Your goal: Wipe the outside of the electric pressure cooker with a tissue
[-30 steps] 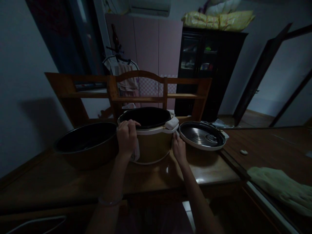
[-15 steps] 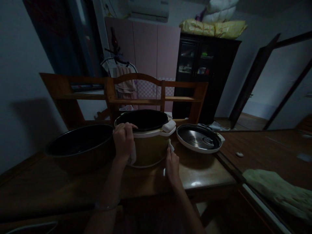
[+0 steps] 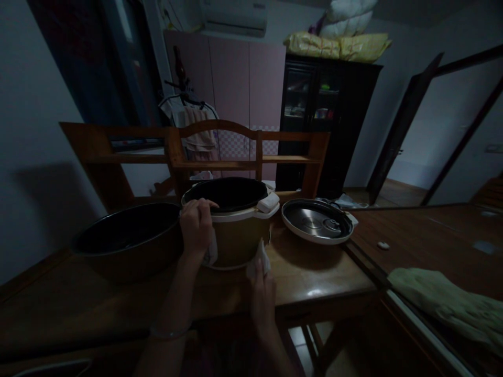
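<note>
A yellow-brown cooker pot with a white rim and dark inside stands on the wooden table. My left hand grips its left rim and handle, fingers curled over the edge. My right hand is closed on a small white cloth, pressed against the lower front of the cooker. The cooker's lid lies upside down to the right of it, shiny inside facing up.
A large dark basin sits touching the cooker's left side. A wooden shelf rack stands behind. A pale green cloth lies at the right on a second dark table. A black cabinet and an open doorway are beyond.
My right hand with the white cloth has slid from the cooker's right side down and round to its lower front. The left hand has kept its grip on the rim.
</note>
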`<move>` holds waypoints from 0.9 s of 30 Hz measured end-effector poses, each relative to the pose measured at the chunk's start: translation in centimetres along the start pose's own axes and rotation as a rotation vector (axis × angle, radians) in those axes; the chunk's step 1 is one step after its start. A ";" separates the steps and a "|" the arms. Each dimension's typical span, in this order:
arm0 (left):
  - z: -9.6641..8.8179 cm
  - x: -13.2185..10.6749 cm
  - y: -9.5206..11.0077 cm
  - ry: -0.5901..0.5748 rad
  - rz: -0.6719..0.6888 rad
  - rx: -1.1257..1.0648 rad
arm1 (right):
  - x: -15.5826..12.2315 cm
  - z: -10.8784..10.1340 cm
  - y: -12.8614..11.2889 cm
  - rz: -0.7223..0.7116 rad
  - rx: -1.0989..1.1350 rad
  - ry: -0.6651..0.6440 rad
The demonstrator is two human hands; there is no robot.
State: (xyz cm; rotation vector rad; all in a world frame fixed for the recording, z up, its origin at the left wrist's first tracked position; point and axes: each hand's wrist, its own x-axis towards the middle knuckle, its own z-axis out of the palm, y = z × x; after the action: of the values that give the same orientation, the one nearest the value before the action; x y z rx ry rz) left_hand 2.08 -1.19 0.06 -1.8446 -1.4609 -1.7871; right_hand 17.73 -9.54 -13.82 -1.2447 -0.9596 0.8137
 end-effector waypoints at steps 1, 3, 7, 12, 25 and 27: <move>-0.1 0.0 0.0 -0.008 0.001 0.003 | 0.4 -0.5 -0.4 0.051 0.021 0.028; -0.2 0.0 0.1 -0.026 -0.002 0.012 | 1.8 -1.4 -1.5 0.072 0.027 0.079; -0.4 0.1 0.1 -0.039 -0.007 0.013 | 5.8 -2.1 -3.6 -0.137 0.041 0.000; -0.3 0.0 0.0 -0.028 -0.013 0.001 | 8.0 -0.7 -4.3 -0.270 -0.026 -0.122; -0.2 0.0 -0.2 -0.015 0.027 -0.022 | 4.3 1.6 -2.1 -0.597 -0.216 -0.120; -0.2 0.0 -0.1 -0.015 0.023 -0.018 | 3.7 1.9 -2.0 -0.633 -0.299 -0.138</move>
State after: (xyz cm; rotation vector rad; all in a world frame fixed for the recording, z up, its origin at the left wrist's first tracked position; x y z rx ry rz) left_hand 1.88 -1.29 0.02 -1.8803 -1.4272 -1.7848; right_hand 17.43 -5.78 -11.21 -1.0422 -1.5249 0.2615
